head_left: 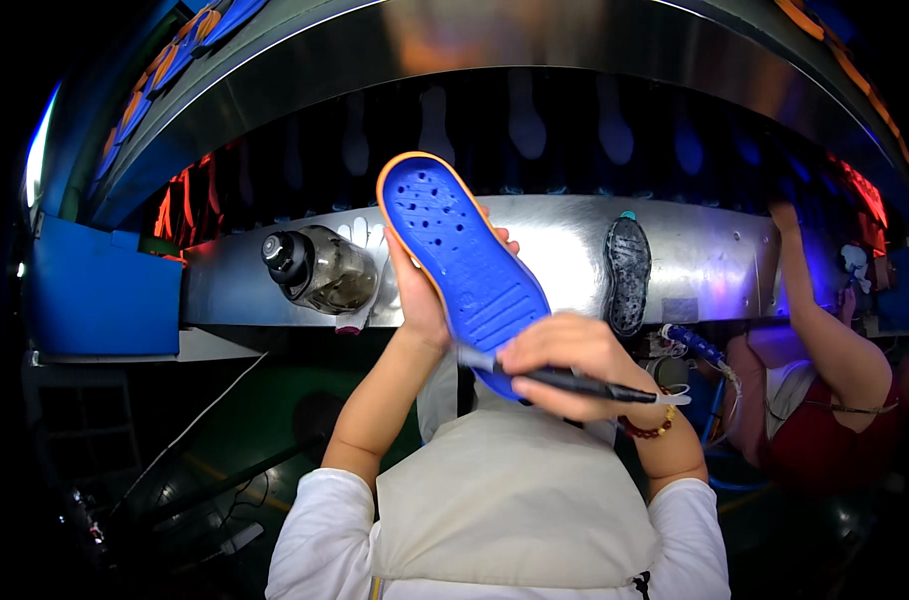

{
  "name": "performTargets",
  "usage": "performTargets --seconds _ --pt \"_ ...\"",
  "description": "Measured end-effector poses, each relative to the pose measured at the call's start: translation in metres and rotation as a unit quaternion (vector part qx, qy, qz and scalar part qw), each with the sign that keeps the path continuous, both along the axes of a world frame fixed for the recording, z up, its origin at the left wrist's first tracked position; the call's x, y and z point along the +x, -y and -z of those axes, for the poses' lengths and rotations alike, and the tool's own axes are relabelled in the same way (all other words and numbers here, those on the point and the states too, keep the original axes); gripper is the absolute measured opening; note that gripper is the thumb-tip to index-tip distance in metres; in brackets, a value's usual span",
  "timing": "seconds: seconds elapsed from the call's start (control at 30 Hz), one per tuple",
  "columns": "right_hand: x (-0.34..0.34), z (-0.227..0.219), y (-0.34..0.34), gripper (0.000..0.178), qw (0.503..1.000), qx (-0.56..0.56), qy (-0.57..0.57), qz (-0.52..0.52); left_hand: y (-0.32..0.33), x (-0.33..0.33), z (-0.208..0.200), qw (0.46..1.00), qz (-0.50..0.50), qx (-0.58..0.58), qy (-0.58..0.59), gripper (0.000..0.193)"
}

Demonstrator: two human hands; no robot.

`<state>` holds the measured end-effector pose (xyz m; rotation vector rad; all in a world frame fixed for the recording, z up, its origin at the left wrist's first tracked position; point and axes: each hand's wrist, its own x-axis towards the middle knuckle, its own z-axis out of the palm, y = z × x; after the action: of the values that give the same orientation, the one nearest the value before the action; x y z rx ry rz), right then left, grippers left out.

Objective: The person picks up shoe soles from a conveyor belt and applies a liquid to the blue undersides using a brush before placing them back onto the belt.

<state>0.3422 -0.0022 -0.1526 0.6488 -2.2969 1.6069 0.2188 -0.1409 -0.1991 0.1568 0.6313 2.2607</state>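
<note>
A blue shoe sole (455,250) with an orange rim and small holes in its upper part is tilted upright in front of me. My left hand (422,300) is closed around its left edge and back, with fingertips showing at the far edge. My right hand (578,362) grips a black-handled brush (605,386) near the sole's lower end. The brush's pale head is blurred and seems to touch the blue surface, though I cannot tell for sure.
On the metal ledge (565,225) stand a black-capped bottle (337,270) beside a white glove (361,234), and a dark sole (628,275) to the right. Behind is a dark recess with several hanging sole shapes (526,125). At the right, a co-worker's arm (805,275) reaches toward it.
</note>
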Motion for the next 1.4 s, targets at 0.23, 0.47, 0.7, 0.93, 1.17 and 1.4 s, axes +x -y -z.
performTargets --seconds 0.23,0.47,0.7,0.93,1.17,1.4 --pt "0.013 0.026 -0.02 0.021 0.997 -0.037 0.065 0.034 0.01 -0.01 -0.01 0.999 -0.023 0.0 -0.027 0.088" --pt "0.012 0.034 -0.028 0.021 0.95 -0.273 0.146 -0.045 0.006 -0.014 -0.037 0.998 0.02 0.059 -0.011 0.084" --pt "0.016 0.034 0.007 0.02 0.905 -0.394 0.128 0.095 -0.003 0.032 -0.022 0.999 -0.019 0.045 -0.019 0.067" --pt "0.015 0.017 0.001 0.02 0.926 -0.328 0.162 0.095 -0.001 0.012 -0.014 0.998 0.001 0.056 0.005 0.054" --pt "0.01 0.006 -0.016 0.02 0.947 -0.288 0.141 0.016 -0.004 0.008 -0.018 0.996 0.023 0.078 -0.024 0.053" --pt "0.002 -0.004 -0.021 0.018 0.989 -0.105 0.101 0.027 0.0 -0.003 -0.018 0.997 0.057 0.045 0.005 0.052"
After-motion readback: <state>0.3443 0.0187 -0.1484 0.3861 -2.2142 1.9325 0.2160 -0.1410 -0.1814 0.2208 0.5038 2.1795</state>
